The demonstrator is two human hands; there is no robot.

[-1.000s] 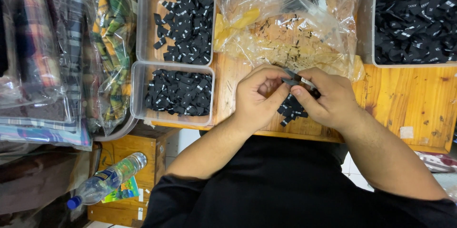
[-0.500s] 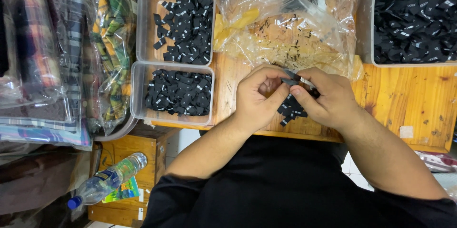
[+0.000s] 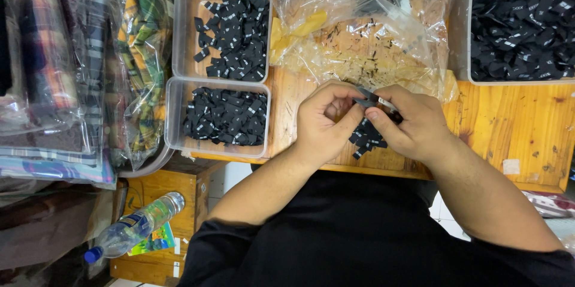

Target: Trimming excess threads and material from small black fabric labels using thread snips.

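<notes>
My left hand (image 3: 323, 120) and my right hand (image 3: 413, 122) meet over the wooden table (image 3: 515, 131), fingertips together. Between them they pinch a small black fabric label (image 3: 365, 100); a thin metal tool (image 3: 383, 102), perhaps small snips, shows at my right fingers. A little heap of black labels (image 3: 366, 136) lies on the wood just under my hands. Which hand bears the label's weight is unclear.
Clear plastic trays of black labels sit to the left (image 3: 224, 116), (image 3: 230, 29) and far right (image 3: 521, 23). A crumpled clear plastic bag (image 3: 365, 35) lies behind my hands. Bagged plaid fabric (image 3: 138, 65) is stacked at left; a plastic bottle (image 3: 132, 227) lies below the table.
</notes>
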